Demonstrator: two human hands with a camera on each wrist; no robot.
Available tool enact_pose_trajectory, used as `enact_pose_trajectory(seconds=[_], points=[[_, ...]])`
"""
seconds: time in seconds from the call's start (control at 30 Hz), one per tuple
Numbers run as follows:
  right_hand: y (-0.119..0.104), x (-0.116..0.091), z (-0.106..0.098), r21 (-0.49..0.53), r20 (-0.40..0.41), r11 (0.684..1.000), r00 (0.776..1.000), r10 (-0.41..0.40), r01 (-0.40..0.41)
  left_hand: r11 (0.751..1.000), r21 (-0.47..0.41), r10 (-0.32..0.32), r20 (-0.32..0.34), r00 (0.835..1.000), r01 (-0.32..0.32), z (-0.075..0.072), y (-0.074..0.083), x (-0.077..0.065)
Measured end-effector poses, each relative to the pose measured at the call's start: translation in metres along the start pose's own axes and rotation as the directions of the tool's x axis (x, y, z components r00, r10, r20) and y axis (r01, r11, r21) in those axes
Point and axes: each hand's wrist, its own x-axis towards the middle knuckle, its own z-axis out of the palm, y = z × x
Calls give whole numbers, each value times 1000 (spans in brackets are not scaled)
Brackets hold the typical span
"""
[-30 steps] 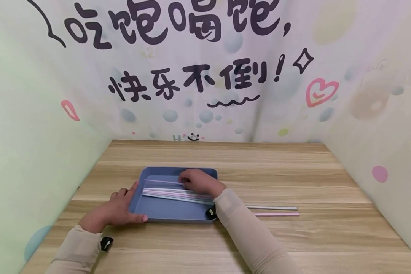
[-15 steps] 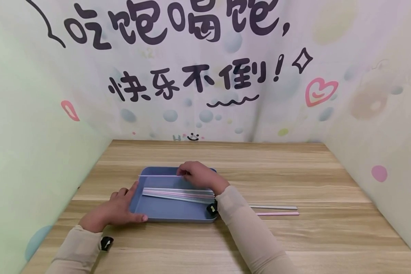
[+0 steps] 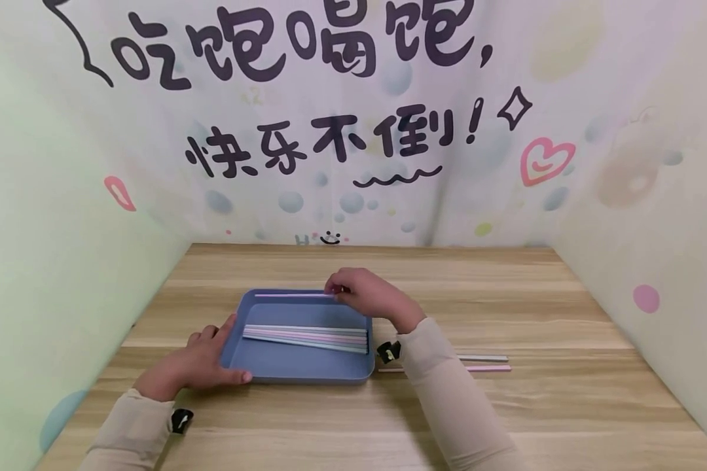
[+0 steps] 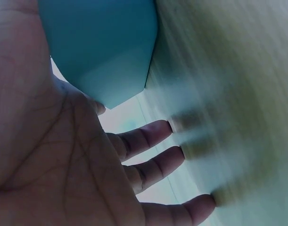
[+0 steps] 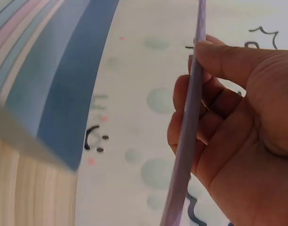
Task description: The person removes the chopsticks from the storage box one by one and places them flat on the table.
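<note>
My right hand (image 3: 374, 296) pinches a lilac-pink chopstick (image 3: 291, 295) between thumb and fingers, level over the back rim of a blue tray (image 3: 300, 367). In the right wrist view the chopstick (image 5: 189, 108) crosses in front of the fingers, its shaft slim and flat-sided. A fanned row of several pale blue, white and pink chopsticks (image 3: 312, 337) lies in the tray. My left hand (image 3: 194, 363) rests against the tray's left end, thumb along the front corner. The left wrist view has its fingers (image 4: 158, 167) stretched out, tips on the tabletop beside the tray wall (image 4: 101, 47).
Right of the tray, a pink chopstick (image 3: 489, 368) and a greyish one (image 3: 489, 358) lie on the wooden table (image 3: 536, 418), partly behind the right sleeve (image 3: 448, 392). A printed cloth wall (image 3: 477, 196) stands behind the table, with pale walls on both sides.
The right hand has lifted the lilac-pink chopstick from beside the row in the tray, back to the far rim and then somewhat right. The left hand has kept its place.
</note>
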Motion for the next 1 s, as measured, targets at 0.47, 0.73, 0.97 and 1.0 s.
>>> enact_pose_trajectory(seconds=[0.47,0.73,0.97,1.0], points=[[33,-59,-31,14,-19,998,998,61,-61,1000,-6,8,2,1000,-8,0,-1,0],[64,-96,-47,92,18,981,986,169,-170,1000,-1,7,7,1000,-7,0,-1,1],[87,-126,-53,102,52,977,982,183,-187,1000,-1,12,2,1000,-12,0,-1,1],[89,-129,-53,100,59,978,982,180,-185,1000,0,12,0,1000,-12,0,-1,1]])
